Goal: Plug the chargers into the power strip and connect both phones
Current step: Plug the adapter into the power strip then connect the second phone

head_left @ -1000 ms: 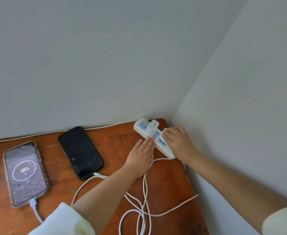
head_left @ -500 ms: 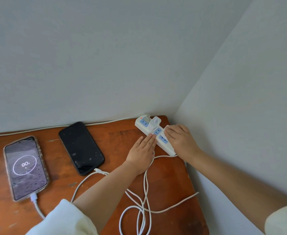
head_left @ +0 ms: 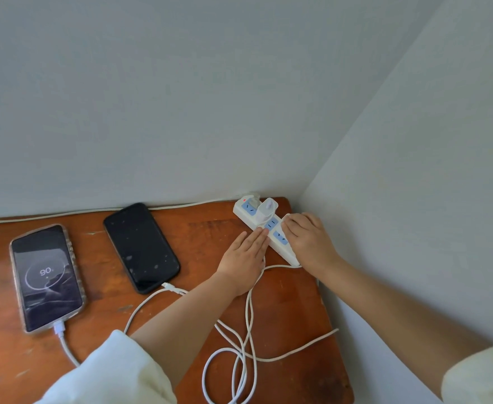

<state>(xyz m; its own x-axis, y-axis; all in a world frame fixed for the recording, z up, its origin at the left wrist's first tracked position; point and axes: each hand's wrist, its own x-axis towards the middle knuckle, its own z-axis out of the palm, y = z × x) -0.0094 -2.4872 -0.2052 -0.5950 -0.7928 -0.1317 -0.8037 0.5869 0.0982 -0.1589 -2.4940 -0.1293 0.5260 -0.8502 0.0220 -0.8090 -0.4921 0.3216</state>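
A white power strip (head_left: pixel 278 246) with blue sockets lies at the table's far right corner. One white charger (head_left: pixel 264 212) stands plugged into it. My left hand (head_left: pixel 243 259) lies flat, fingertips pressing the strip's near edge. My right hand (head_left: pixel 309 240) curls over the strip's right side; a small white piece, apparently a second charger (head_left: pixel 286 217), peeks out at its fingertips. The lit phone (head_left: pixel 47 277) shows 90 and has a cable in its bottom port. The dark phone (head_left: pixel 141 247) has a white connector (head_left: pixel 171 288) at its bottom edge; whether it is inserted I cannot tell.
White cables (head_left: pixel 239 354) loop loosely on the brown wooden table (head_left: pixel 291 301) in front of me. Grey walls meet in a corner just behind the strip. The table's right edge runs along the right wall.
Both hands stay on the power strip with almost no movement. Only the view has shifted slightly.
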